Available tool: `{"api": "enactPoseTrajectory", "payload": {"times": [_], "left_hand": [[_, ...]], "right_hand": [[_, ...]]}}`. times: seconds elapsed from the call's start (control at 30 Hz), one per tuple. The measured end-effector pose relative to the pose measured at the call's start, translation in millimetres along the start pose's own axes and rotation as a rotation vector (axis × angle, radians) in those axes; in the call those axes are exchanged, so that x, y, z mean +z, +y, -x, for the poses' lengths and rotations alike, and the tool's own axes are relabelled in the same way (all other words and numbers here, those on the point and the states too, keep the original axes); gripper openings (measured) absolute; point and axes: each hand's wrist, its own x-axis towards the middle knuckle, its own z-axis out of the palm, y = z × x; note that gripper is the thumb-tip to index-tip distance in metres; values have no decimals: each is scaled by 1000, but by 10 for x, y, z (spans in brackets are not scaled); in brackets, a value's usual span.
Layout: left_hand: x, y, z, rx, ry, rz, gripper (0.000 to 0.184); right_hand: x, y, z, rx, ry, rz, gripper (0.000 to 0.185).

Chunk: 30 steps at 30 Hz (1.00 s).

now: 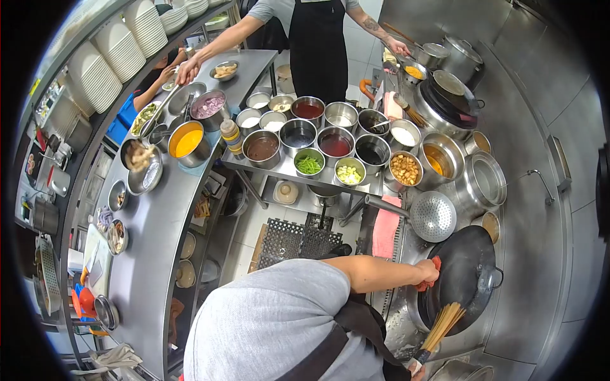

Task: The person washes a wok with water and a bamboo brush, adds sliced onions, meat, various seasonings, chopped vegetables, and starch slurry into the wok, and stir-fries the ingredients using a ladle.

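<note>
At the right, my left hand (pixel 427 272) is closed around a red cloth (pixel 436 279) at the near rim of a large black wok (pixel 467 276). The wok is tilted on the stove and its inside looks bare. Low in the view, my right hand (pixel 417 371), partly cut off by the frame edge, grips the wrapped handle of a bamboo wok brush (pixel 447 322). The brush's splayed bristles lie over the wok's lower rim. Beyond the wok, a perforated strainer (pixel 433 216) rests with its handle pointing left, beside a pink towel (pixel 386 227).
A co-worker in a black apron (pixel 319 51) stands opposite, holding a long-handled ladle (pixel 160 109) above a metal bowl (pixel 145 178) with blurred food. Sauce pots (pixel 335 142) crowd the middle stand. A steel counter (pixel 149 267) runs along the left; stacked pots (pixel 484 179) line the right wall.
</note>
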Motion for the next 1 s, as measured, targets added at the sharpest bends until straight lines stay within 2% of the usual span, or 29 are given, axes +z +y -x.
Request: {"api": "enactPoseTrajectory", "payload": {"times": [0.1,0.2,0.27,0.33,0.37,0.4,0.43,0.47,0.5,0.57,0.6,0.67,0.77,0.8,0.83,0.87,0.93,0.97,1.0], "left_hand": [[-40,-79,-104,39,12,-44,15],[-148,-14,33,93,45,-139,13],[-226,111,255,83,77,-133,12],[-300,232,307,136,86,-321,14],[-312,301,331,141,94,-422,15],[-319,376,346,145,103,-523,17],[-287,382,238,145,161,-570,18],[-290,369,129,219,154,-621,17],[-308,399,106,223,100,-605,17],[-309,403,63,425,101,-527,16],[-389,389,-118,441,92,-573,21],[-456,366,-277,681,21,-584,20],[-403,449,-131,739,16,-654,15],[-399,455,-110,697,-5,-651,13],[-374,459,-55,695,-55,-608,11],[-241,520,205,576,-70,-596,18],[-190,471,248,820,-119,-620,17],[-86,446,455,744,-136,-526,21],[-272,394,68,854,-219,-499,27]], "right_hand": [[7,67,36,-22,3,-25,49],[138,426,-177,-92,-53,-58,48],[327,952,-406,-370,189,25,45],[316,731,-286,-357,130,56,47],[350,749,-288,-434,167,42,46],[347,645,-242,-367,107,-7,45],[396,717,-290,-381,159,70,46],[469,856,-368,-410,147,-48,46],[462,777,-352,-451,191,27,46],[468,777,-353,-461,196,-1,46],[491,776,-361,-448,182,-3,46],[549,743,-327,-418,189,-85,47],[687,873,-372,-436,229,-80,46],[700,903,-383,-452,233,-96,45],[678,860,-354,-353,154,-110,46],[747,944,-417,-464,203,-172,46],[808,902,-438,-404,200,-146,45],[727,833,-408,-368,180,-149,46],[660,755,-405,-345,154,-158,47]]}}
